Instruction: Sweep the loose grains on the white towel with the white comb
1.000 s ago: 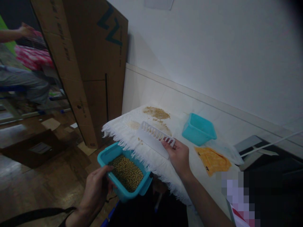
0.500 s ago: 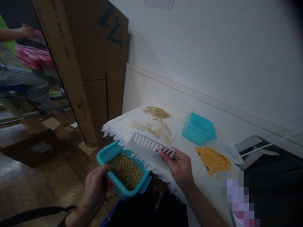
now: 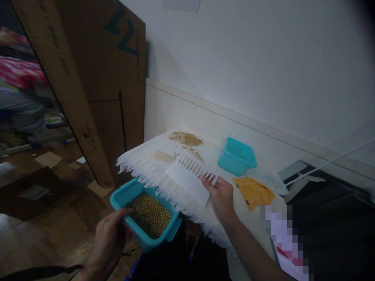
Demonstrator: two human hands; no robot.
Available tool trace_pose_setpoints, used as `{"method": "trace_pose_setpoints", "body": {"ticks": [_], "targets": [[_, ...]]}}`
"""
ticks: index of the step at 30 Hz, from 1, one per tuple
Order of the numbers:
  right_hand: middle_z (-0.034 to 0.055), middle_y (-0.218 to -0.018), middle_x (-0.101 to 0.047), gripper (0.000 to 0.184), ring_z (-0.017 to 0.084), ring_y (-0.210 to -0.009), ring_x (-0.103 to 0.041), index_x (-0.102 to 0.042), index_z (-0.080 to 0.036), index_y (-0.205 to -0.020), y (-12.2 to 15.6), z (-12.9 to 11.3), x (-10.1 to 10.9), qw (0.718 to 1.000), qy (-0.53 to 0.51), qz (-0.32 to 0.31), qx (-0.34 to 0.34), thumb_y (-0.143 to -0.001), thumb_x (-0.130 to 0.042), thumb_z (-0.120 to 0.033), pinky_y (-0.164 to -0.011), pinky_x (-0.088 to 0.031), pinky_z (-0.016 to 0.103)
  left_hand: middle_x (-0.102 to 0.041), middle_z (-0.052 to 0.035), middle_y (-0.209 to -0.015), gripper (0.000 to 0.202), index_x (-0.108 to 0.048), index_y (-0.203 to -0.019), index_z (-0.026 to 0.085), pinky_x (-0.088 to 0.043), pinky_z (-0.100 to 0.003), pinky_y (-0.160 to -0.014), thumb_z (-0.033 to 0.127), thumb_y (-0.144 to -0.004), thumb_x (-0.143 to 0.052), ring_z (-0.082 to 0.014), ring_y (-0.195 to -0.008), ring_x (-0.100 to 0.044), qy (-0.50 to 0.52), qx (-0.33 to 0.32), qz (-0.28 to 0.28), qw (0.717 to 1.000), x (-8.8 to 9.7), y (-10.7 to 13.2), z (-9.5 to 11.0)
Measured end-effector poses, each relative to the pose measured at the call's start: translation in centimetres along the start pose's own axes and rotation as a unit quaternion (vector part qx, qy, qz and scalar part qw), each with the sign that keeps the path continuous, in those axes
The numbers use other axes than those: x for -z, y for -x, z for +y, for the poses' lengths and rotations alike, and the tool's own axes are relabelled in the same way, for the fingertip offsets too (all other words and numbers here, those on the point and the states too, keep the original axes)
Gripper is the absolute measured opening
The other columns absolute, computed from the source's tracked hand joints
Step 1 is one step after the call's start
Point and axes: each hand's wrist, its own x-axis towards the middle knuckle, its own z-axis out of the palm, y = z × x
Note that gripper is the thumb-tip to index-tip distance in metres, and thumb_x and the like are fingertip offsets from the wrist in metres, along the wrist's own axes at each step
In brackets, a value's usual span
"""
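My left hand grips the near-left rim of a turquoise plastic bin, thumb over the edge. Yellowish soybeans lie in this bin, which is held below the table's fringed front edge. In my right hand is a flat white plastic scraper with a row of slots along its far edge. It is over the white fringed cloth, near the bin. Farther back on the cloth lie a heap of soybeans, some scattered ones, and a pale patch of fine grains.
A second turquoise bin stands toward the wall, with an orange cloth and a clear plastic bag beside it. A tall cardboard box rises at the left. Beyond it a person sits. A black bag-like object is at right.
The scraper has turned flatter and shifted slightly up from the bin toward the cloth. My left hand still holds the bin. The whole view has shifted slightly.
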Motion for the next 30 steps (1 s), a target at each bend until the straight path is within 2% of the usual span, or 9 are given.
{"method": "trace_pose_setpoints", "body": {"ticks": [2,5,8,11,14,19,22,25,30], "targets": [[0.0122,-0.091,-0.091,0.053,0.033,-0.079,-0.086,-0.092,-0.018,-0.094,-0.4,0.4,0.2,1.0,0.005,0.015,0.003,-0.073,-0.1,-0.066,-0.073,-0.071,0.045,-0.057,-0.0018,-0.037,0.04,-0.065,-0.037,0.027,-0.04,-0.029,-0.036,0.05,-0.059,-0.089,-0.0147,-0.033,-0.047,-0.007,0.002,-0.017,1.0,0.6,-0.5,-0.5],[0.012,-0.088,-0.09,0.052,0.032,-0.078,-0.085,-0.09,-0.018,-0.09,-1.6,0.7,1.5,0.997,0.025,0.071,0.018,-0.069,-0.1,-0.065,-0.072,-0.069,0.043,-0.058,-0.0017,-0.039,0.039,-0.067,-0.04,0.027,-0.039,-0.03,-0.036,0.049,-0.063,-0.09,-0.0156,-0.034,-0.048,-0.004,0.008,-0.023,1.0,1.2,-1.0,-1.1],[0.0122,-0.085,-0.089,0.051,0.031,-0.076,-0.083,-0.089,-0.017,-0.086,-2.6,0.7,3.1,0.991,0.047,0.125,0.033,-0.065,-0.1,-0.062,-0.071,-0.067,0.042,-0.057,-0.0013,-0.039,0.039,-0.066,-0.04,0.027,-0.037,-0.029,-0.036,0.046,-0.064,-0.089,-0.0147,-0.034,-0.047,0.013,0.005,-0.006,1.0,0.9,-0.9,-1.1],[0.0123,-0.087,-0.09,0.049,0.031,-0.079,-0.083,-0.09,-0.016,-0.088,-3.0,0.5,3.8,0.988,0.051,0.142,0.038,-0.065,-0.099,-0.058,-0.073,-0.067,0.041,-0.055,-0.0014,-0.037,0.039,-0.064,-0.037,0.027,-0.036,-0.029,-0.035,0.047,-0.06,-0.088,-0.0142,-0.033,-0.045,0.016,0.008,0.007,1.0,0.4,-0.5,-0.8],[0.0117,-0.092,-0.091,0.047,0.03,-0.082,-0.084,-0.091,-0.016,-0.092,-2.8,-0.1,2.5,0.99,0.033,0.127,0.048,-0.07,-0.098,-0.056,-0.076,-0.068,0.041,-0.056,-0.0014,-0.038,0.039,-0.064,-0.037,0.027,-0.038,-0.03,-0.035,0.048,-0.06,-0.089,-0.0145,-0.033,-0.045,0.007,0.009,-0.007,1.0,0.6,-0.6,-0.8],[0.0116,-0.094,-0.091,0.048,0.032,-0.086,-0.086,-0.091,-0.017,-0.097,-2.8,-0.7,-2.7,0.993,0.017,0.096,0.062,-0.076,-0.089,-0.06,-0.078,-0.069,0.041,-0.06,-0.0023,-0.041,0.041,-0.068,-0.041,0.026,-0.041,-0.029,-0.038,0.048,-0.066,-0.091,-0.015,-0.035,-0.05,0.008,0.009,-0.037,0.999,1.7,-1.4,-1.6],[0.0123,-0.094,-0.092,0.048,0.033,-0.087,-0.087,-0.09,-0.017,-0.097,-3.1,-0.2,-4.7,0.994,0.027,0.094,0.051,-0.077,-0.084,-0.06,-0.079,-0.069,0.041,-0.059,-0.0027,-0.04,0.042,-0.067,-0.04,0.026,-0.041,-0.03,-0.037,0.049,-0.066,-0.091,-0.0159,-0.035,-0.049,0.006,0.017,-0.039,0.999,1.8,-1.7,-1.7],[0.0133,-0.092,-0.091,0.049,0.033,-0.085,-0.086,-0.089,-0.016,-0.094,-3.2,0.5,-4.5,0.992,0.039,0.111,0.04,-0.076,-0.084,-0.061,-0.08,-0.069,0.043,-0.058,-0.0021,-0.039,0.044,-0.065,-0.039,0.027,-0.041,-0.03,-0.037,0.049,-0.066,-0.091,-0.0158,-0.035,-0.047,0.007,0.019,-0.03,0.999,1.8,-1.6,-1.6],[0.0134,-0.093,-0.091,0.048,0.032,-0.086,-0.085,-0.089,-0.015,-0.094,-2.7,1.2,-1.1,0.989,0.022,0.14,0.034,-0.071,-0.09,-0.057,-0.081,-0.069,0.044,-0.059,-0.0022,-0.039,0.045,-0.065,-0.039,0.026,-0.041,-0.029,-0.038,0.05,-0.066,-0.093,-0.0149,-0.035,-0.047,0.008,0.021,-0.039,0.999,1.7,-1.3,-1.5]]}}
